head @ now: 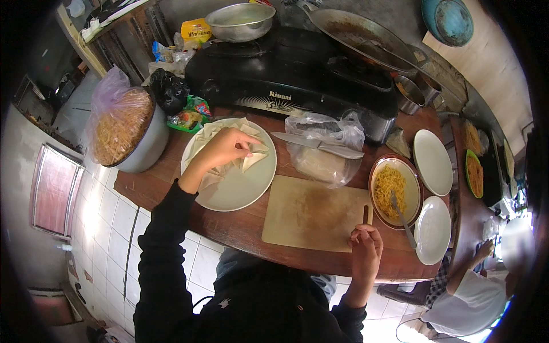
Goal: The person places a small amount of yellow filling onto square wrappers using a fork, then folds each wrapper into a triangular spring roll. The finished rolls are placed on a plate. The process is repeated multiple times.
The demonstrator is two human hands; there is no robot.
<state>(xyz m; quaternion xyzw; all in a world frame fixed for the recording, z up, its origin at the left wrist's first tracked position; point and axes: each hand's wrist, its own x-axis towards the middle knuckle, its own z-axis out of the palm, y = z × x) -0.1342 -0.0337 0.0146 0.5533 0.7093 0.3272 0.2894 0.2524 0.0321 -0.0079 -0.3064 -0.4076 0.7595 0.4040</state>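
Observation:
My left hand (227, 148) reaches over a large pale plate (240, 197) holding several folded pastry triangles. Its thumb and forefinger pinch the top of one folded pastry triangle (256, 161) near the plate's right side. The hand and wrist cover part of the pile. My right hand (367, 244) hovers by the lower right corner of a plastic cutting board (313, 214), fingers curled in, with nothing visible in them. Right of the board is a brown-rimmed bowl (375, 206) of yellow noodles (389, 186) with a fork (403, 218) in it.
Behind the board, a knife (300, 139) lies on a plastic bag of wrappers (324, 165). A black Rinnai gas stove (257, 81) carries a metal basin (241, 25) and a wok (364, 38). Two white plates (432, 162) stand at right, a noodle-filled pot (148, 150) at left. A person (467, 296) sits at right.

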